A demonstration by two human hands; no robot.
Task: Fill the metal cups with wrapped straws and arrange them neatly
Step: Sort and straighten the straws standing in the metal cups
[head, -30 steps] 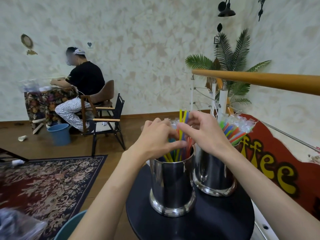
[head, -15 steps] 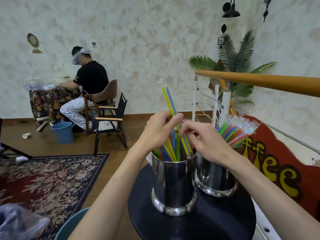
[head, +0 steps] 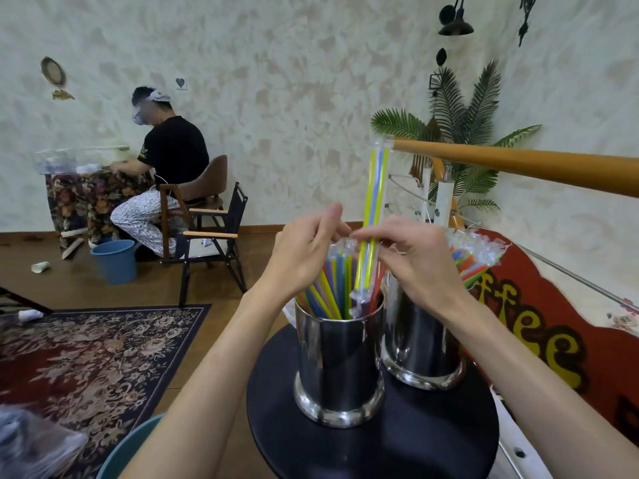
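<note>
1. Both hands met above the near metal cup [head: 339,361]: the right hand [head: 411,257] pinched a small bunch of wrapped straws [head: 371,216], yellow, green and blue, between its fingertips.
2. That bunch stood nearly upright, its lower end just at the mouth of the near cup and its upper end rising well above the hands.
3. Fingers of the left hand [head: 304,257] were curled at the clear wrapper tips of the straws in the cup [head: 328,288]; whether they actually gripped any could not be told.
4. Those straws leaned against one another inside the near cup, in mixed colours.
5. Just beside it, to the right, stood the second cup [head: 420,347], with its own straws [head: 473,261] fanning out to the right.
6. Both cups rested on a round black table [head: 373,451].
7. Across the room, a person [head: 162,174] sat on a chair at a cloth-covered table, with a blue bucket [head: 114,261] on the floor nearby.
</note>
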